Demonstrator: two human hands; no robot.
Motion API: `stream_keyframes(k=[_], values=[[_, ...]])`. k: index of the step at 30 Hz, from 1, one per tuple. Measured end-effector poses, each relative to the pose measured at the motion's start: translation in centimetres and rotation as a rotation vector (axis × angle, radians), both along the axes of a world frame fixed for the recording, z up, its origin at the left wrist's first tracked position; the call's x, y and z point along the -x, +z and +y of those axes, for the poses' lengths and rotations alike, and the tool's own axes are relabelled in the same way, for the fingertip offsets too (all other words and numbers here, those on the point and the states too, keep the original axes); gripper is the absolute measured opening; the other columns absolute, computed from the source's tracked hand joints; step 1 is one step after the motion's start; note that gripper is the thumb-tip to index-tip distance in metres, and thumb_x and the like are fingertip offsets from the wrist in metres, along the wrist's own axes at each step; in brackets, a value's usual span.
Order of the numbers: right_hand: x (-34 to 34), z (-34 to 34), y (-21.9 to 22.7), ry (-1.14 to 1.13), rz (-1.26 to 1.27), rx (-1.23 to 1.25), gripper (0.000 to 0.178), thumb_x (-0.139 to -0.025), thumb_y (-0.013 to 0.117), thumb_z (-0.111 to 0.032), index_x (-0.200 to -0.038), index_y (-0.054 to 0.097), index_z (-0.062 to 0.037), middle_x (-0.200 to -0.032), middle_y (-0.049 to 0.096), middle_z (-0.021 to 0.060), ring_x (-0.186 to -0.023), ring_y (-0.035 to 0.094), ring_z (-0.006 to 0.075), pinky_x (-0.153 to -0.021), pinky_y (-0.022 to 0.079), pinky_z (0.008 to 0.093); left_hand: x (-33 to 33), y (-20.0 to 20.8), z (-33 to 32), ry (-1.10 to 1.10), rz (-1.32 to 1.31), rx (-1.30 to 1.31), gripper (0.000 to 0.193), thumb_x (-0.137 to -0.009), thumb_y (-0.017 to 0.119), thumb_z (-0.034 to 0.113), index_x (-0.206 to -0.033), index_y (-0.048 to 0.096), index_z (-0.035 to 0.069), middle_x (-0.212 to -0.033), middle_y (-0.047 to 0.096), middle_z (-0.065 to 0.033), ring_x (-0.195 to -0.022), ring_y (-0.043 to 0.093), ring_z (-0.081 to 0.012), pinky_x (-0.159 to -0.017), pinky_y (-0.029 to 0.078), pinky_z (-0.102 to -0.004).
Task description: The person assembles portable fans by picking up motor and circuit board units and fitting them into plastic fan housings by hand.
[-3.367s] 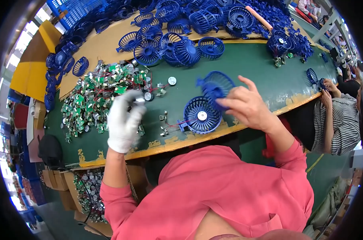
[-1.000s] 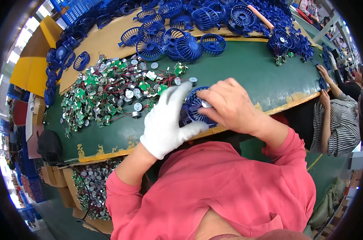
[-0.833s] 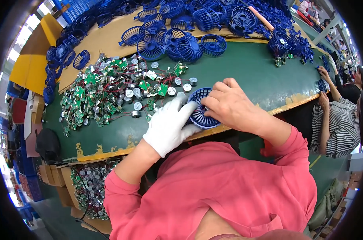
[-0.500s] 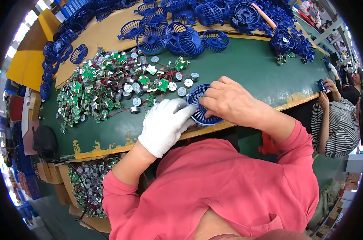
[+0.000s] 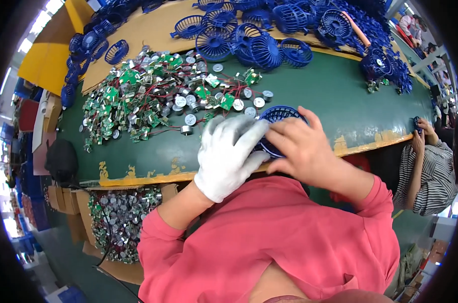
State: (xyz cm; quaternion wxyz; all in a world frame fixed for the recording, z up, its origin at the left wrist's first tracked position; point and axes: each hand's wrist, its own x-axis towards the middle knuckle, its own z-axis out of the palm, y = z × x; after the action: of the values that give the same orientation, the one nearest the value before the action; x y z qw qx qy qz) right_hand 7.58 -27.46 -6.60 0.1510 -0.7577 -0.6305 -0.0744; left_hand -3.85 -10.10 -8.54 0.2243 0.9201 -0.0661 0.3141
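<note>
A round blue slatted fan housing [image 5: 279,112] is held at the table's near edge, its open side up. My left hand [image 5: 228,154], in a white glove, grips its left side, thumb and fingers at the rim. My bare right hand [image 5: 304,149] is closed over the right and near side, fingers bent into the housing and thumb at the near rim. Both hands hide much of the inside, so what sits there does not show. Just beyond my left hand lies a pile of small motors wired to green circuit boards [image 5: 138,91].
Many blue fan housings [image 5: 213,43] are heaped on cardboard at the back of the green table [image 5: 330,91]. Small blue parts [image 5: 398,65] lie at the far right. A carton of motors [image 5: 125,217] stands below the left edge. A co-worker in stripes [image 5: 430,174] sits at right.
The view has shifted, so the table appears further left and lower. My right hand has turned, its fingers now reaching over the near side of the housing towards the glove.
</note>
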Motion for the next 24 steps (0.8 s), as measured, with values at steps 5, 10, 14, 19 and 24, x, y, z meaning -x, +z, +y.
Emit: stream_keyframes(k=[5,10,14,19,24], values=[[0.0,-1.2,-1.6,-0.167,-0.166,0.057,0.063,-0.062,0.077,-0.032,-0.116,0.058,-0.0056,-0.117,0.055,0.0085,-0.111,0.052,0.0252,-0.106,0.028,0.0531,2.3,0.0,3.2,0.153,0.043,0.069,0.039,-0.070,0.073,0.016,-0.108,0.063,0.010,-0.109,0.059,-0.0103,-0.094,0.059,-0.0291,-0.083,0.047,-0.0380],[-6.6,-6.4,-1.5,-0.416,-0.216,0.067,0.063,-0.058,0.080,-0.021,-0.115,0.059,-0.0073,-0.116,0.058,0.0069,-0.111,0.053,0.0238,-0.105,0.030,0.0483,5.1,-2.0,7.4,0.512,0.317,0.185,0.039,-0.076,0.070,0.016,-0.114,0.060,0.010,-0.108,0.058,-0.0144,-0.096,0.059,-0.0318,-0.083,0.048,-0.0406],[-14.5,-12.6,-3.0,-0.622,-0.340,0.064,0.066,-0.059,0.081,-0.021,-0.119,0.057,-0.0089,-0.116,0.058,0.0065,-0.111,0.053,0.0246,-0.103,0.032,0.0471,4.6,-3.9,8.7,0.474,0.365,-0.067,0.040,-0.077,0.069,0.016,-0.115,0.059,0.013,-0.104,0.059,-0.0112,-0.096,0.056,-0.0305,-0.081,0.046,-0.0399],[-19.7,-13.3,-3.8,-1.037,-0.681,0.109,0.072,-0.067,0.078,-0.018,-0.131,0.046,-0.0110,-0.125,0.053,0.0079,-0.113,0.052,0.0265,-0.099,0.037,0.0439,4.5,-4.6,8.2,0.415,0.243,0.008,0.027,-0.072,0.073,0.015,-0.098,0.064,0.011,-0.095,0.061,-0.0093,-0.090,0.057,-0.0300,-0.076,0.046,-0.0394],[-17.6,-4.4,-4.9,-0.525,-0.230,-0.140,0.041,-0.080,0.069,-0.016,-0.119,0.058,-0.0116,-0.099,0.062,0.0115,-0.094,0.059,0.0281,-0.079,0.047,0.0392,4.9,-4.4,7.8,0.419,0.240,0.201,0.022,-0.077,0.067,0.004,-0.098,0.061,0.004,-0.093,0.062,-0.0131,-0.081,0.061,-0.0242,-0.072,0.047,-0.0312]])
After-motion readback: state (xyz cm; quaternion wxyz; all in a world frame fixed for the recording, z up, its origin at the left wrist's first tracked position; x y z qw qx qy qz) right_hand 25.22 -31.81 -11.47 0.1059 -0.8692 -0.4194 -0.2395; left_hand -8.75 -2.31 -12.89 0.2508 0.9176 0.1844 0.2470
